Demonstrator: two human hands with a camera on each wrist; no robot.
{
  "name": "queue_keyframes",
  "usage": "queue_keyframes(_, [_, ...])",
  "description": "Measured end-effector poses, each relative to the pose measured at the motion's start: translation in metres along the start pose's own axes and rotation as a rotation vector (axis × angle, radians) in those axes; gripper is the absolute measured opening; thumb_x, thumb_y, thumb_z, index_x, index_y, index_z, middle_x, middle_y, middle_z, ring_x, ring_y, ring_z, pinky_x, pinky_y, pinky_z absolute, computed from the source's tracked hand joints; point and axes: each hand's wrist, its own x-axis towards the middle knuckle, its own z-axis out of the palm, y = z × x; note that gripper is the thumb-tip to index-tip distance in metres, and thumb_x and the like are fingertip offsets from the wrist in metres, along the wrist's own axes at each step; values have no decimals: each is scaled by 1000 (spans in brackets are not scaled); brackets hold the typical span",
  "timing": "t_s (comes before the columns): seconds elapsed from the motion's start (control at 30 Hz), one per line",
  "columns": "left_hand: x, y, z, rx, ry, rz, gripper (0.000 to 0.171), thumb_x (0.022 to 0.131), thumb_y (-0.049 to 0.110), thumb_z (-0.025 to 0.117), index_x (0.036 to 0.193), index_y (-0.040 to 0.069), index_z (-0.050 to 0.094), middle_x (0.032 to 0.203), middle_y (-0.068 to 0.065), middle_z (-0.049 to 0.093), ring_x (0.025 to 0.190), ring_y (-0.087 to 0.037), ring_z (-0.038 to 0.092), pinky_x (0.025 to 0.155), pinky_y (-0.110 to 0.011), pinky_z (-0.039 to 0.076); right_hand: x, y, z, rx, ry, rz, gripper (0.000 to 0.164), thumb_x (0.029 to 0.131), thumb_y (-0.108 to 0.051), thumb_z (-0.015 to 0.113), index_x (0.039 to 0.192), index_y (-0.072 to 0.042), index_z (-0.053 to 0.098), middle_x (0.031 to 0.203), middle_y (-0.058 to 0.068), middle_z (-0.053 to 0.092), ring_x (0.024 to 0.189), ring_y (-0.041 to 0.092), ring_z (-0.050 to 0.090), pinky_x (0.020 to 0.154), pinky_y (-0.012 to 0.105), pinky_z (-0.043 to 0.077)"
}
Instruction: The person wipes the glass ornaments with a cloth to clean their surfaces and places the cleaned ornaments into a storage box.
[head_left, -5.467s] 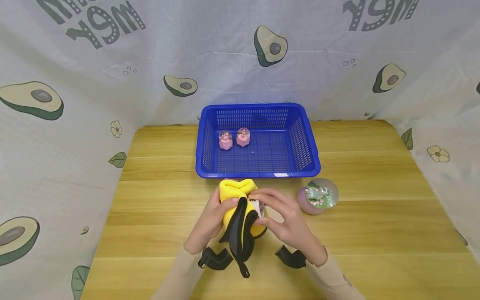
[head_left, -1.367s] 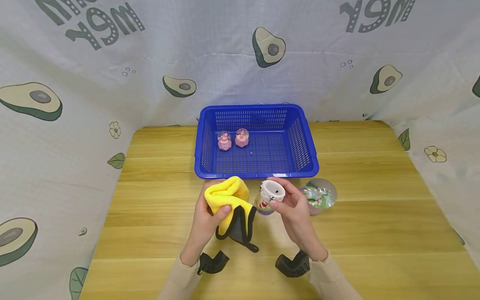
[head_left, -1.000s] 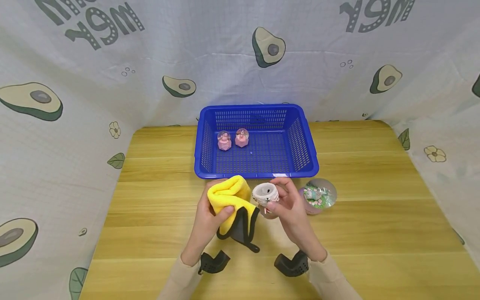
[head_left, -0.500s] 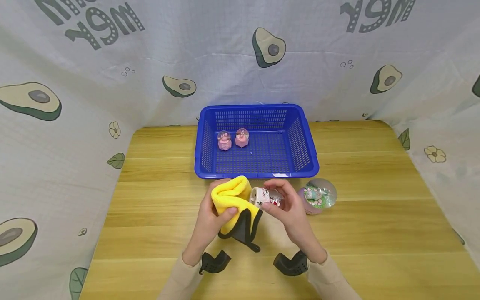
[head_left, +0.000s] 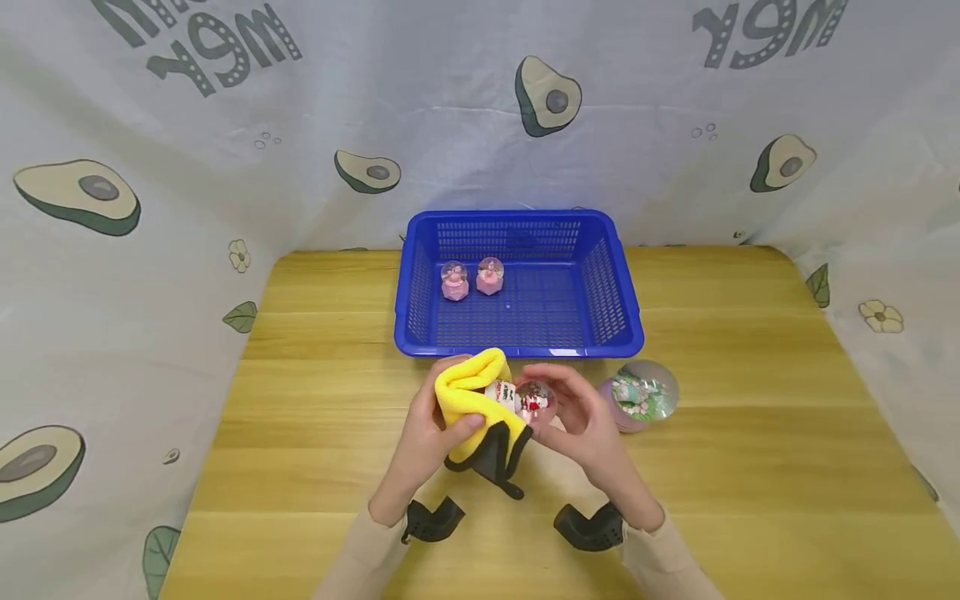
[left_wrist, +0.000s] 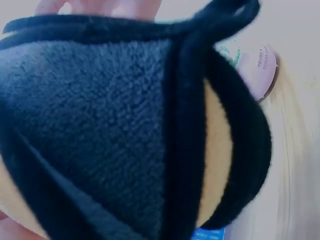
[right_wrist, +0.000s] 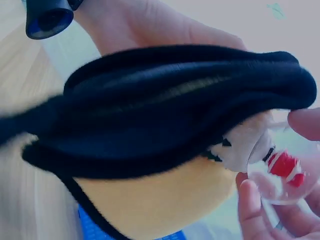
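The blue basket (head_left: 551, 304) stands on the tabletop (head_left: 750, 467) with two small pink-based snow globes (head_left: 454, 282) upright in its left part, near each other but apart. In front of it, a white-based snow globe (head_left: 525, 400) lies on its side in the air between the hands, its base partly tucked into the fold of a yellow and dark grey cloth (head_left: 472, 408); inside its clear dome is a red and white figure. The left hand (head_left: 427, 429) grips the cloth, thumb over the near side. The right hand (head_left: 588, 425) pinches the dome with thumb and fingers. Just beside that hand, on the tabletop, sits a larger lilac-based globe (head_left: 641, 396), with pink and green flowers inside its dome
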Motion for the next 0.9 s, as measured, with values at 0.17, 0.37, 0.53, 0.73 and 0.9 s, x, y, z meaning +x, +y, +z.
queue_keyframes(0.17, [3, -2, 3, -43, -77, -53, 68, 86, 45, 68, 134, 3, 43, 124, -11, 49, 104, -23, 51, 88, -29, 47, 2, 2, -1, -50, -52, -172, 44, 80, 12, 68, 119, 17, 48, 124, 25, 52, 117, 27, 51, 94, 29, 46])
queue_keyframes(0.37, [5, -3, 5, -100, -135, -86, 74, 86, 52, 65, 134, 2, 38, 122, -11, 47, 101, -21, 50, 83, -28, 48, 6, 6, -5, -100, -69, -346, 43, 84, -7, 72, 116, 15, 54, 121, 20, 57, 117, 26, 52, 98, 31, 43])
queue_keyframes(0.53, [5, -2, 5, -92, -151, -90, 73, 86, 51, 65, 134, 3, 38, 122, -11, 47, 96, -19, 52, 79, -27, 49, 8, 9, -10, -207, -92, -380, 42, 85, -15, 71, 118, 9, 59, 121, 19, 60, 117, 25, 52, 101, 32, 39])
queue_keyframes(0.73, [6, -1, 6, -98, -151, -104, 64, 88, 41, 66, 130, 1, 40, 115, -14, 51, 90, -19, 54, 74, -27, 49, 6, 9, -9, -223, -86, -366, 44, 84, -15, 70, 118, 11, 58, 122, 18, 60, 116, 23, 54, 98, 29, 43])
queue_keyframes(0.9, [7, 0, 9, -17, -104, -55, 52, 83, 24, 71, 125, 5, 47, 112, -11, 54, 87, -20, 55, 71, -29, 50, 4, 10, -5, -188, 3, -339, 47, 82, -14, 72, 115, 16, 56, 118, 16, 60, 111, 22, 55, 94, 26, 46])
